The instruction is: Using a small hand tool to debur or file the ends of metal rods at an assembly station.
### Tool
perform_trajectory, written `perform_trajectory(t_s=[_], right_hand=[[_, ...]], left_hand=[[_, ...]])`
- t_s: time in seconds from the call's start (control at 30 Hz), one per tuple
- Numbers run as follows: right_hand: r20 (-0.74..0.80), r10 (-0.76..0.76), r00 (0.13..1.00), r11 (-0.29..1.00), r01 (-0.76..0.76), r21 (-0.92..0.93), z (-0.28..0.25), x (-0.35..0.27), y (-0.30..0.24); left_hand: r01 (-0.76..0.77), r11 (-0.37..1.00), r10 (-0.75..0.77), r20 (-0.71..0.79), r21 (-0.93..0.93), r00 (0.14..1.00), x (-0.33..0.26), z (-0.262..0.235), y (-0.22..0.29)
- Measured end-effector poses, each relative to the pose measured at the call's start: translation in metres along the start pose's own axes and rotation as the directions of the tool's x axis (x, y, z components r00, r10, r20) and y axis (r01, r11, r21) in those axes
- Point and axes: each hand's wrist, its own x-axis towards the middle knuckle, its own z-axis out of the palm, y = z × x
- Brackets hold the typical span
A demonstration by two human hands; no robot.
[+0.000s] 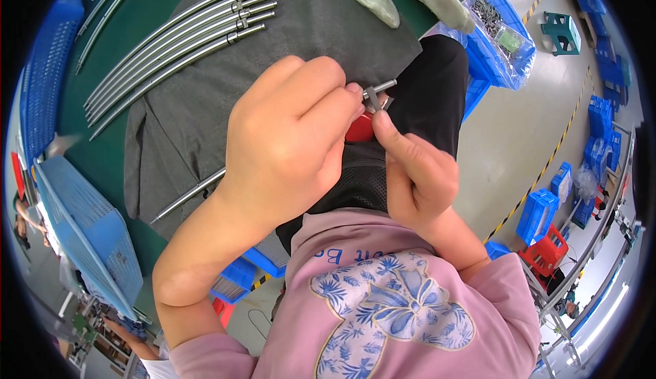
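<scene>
Fitting step, judged: left hand (290,140) grips a rod (195,193) off the bench's near edge, right hand (417,174) pinches a small metal fitting (374,96) onto its tip; next needs steady alignment.

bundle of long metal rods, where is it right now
In the head view the bundle of long metal rods lies upper left on the grey cloth, up and left of the left hand, with one separate rod nearer the left forearm.
</scene>
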Motion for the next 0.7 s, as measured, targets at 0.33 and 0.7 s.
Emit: perform_trajectory(t_s=[0.33,0.7], right_hand=[[-0.038,-0.100,0.994,0.994,0.098,-0.044,0.006,0.013,0.005],[-0.027,-0.086,0.996,0.995,0.087,0.039,0.006,0.002,0.013]], left_hand=[[-0.020,1.000,0.020,0.028,0.005,0.999,0.000,0.002,-0.002],[0.005,1.000,-0.005,-0.025,-0.003,1.000,0.000,0.001,-0.002]])
